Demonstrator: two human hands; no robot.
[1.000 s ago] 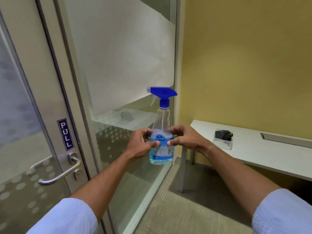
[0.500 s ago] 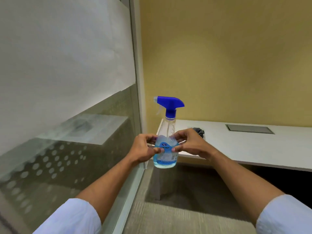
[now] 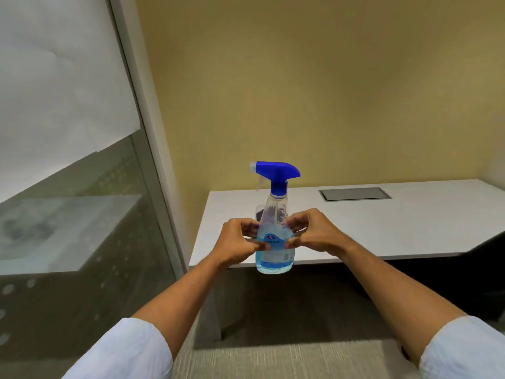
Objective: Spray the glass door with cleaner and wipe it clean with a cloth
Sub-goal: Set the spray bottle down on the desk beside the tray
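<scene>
- The spray bottle (image 3: 274, 239) is clear, smooth plastic with a round body and a thin neck; it stands upright in the air, in front of the near edge of the table; blue liquid fills the lower part, and the top part looks empty and see-through
- Its spray head (image 3: 276, 173) is bright blue and hard-looking, with the nozzle pointing left toward the glass
- The left hand (image 3: 239, 242) grips the bottle from the left side, with fingers curled round it and the thumb on the label; the right hand (image 3: 314, 233) grips it from the right side the same way; both arms are bare up to light, soft-looking sleeves
- The table (image 3: 382, 228) is white, flat and smooth, with square corners; a grey metal plate (image 3: 354, 193) with a rim sits flat in its top near the wall
- The glass panel (image 3: 68, 187) fills the left side; the upper part is milky white, the lower part is clear with small pale dots; a grey metal frame (image 3: 153, 149) runs down its edge
- The wall (image 3: 328, 91) is plain yellow; the floor (image 3: 287, 359) is grey carpet with fine lines
- A dark thing (image 3: 261, 213) sits on the table behind the bottle; the bottle and fingers cover most of it, so I cannot tell what it is
- The label words are too blurry to read
</scene>
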